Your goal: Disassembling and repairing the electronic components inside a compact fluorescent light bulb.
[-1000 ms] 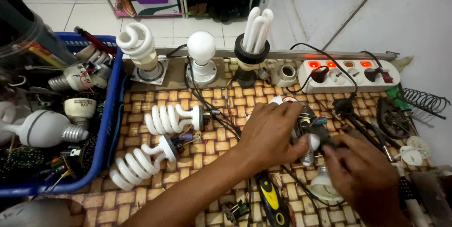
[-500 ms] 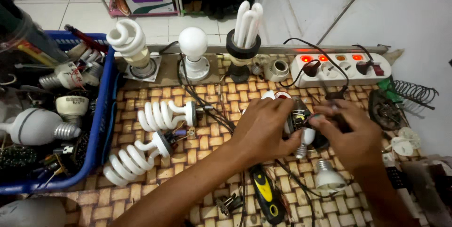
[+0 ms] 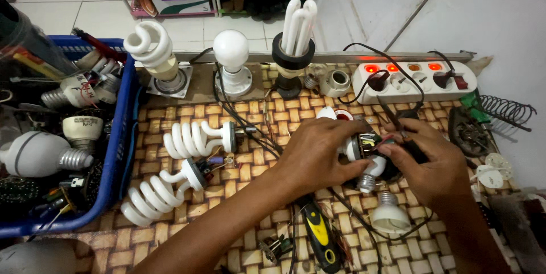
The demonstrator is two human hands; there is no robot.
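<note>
My left hand [image 3: 318,152] grips a white lamp base [image 3: 372,166] with exposed wires and a small circuit showing at its open end. My right hand [image 3: 429,160] pinches those wires and holds a thin black probe at the opening. Both hands meet over the woven mat [image 3: 256,206]. A second white bulb [image 3: 388,215] lies just below the hands. A yellow and black tool [image 3: 318,237] rests near my left forearm.
Two dismantled spiral lamps [image 3: 196,137] [image 3: 156,191] lie on the mat at left. Three lamps stand in holders at the back [image 3: 230,52]. A white power strip [image 3: 415,78] with lit red switches sits at right. A blue basket [image 3: 116,137] of old bulbs stands at left.
My right hand has come up from the lower right to meet the left at the lamp base. The view has shifted slightly.
</note>
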